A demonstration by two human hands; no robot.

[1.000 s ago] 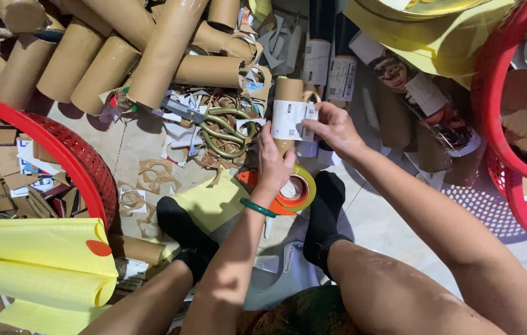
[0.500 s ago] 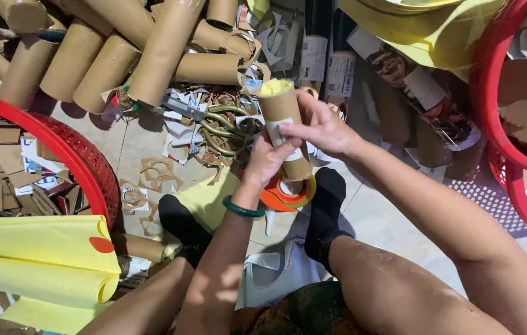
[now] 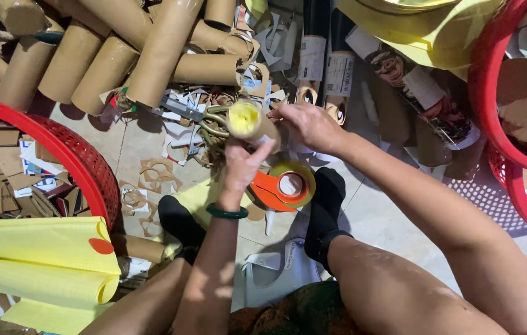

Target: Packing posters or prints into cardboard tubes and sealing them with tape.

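Head view, cardboard tube [image 3: 252, 124] between both hands' fingers [image 3: 246, 149]

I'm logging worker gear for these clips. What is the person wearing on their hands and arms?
Both hands are bare, no gloves. The left hand has a dark green bangle around the wrist. The right hand wears nothing, and both forearms are uncovered. A dark edge at the right arm's far end may be a sleeve.

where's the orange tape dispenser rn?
Head view, centre: the orange tape dispenser lies on the floor between the person's black-socked feet, just below the left hand and the short cardboard tube held by both hands.
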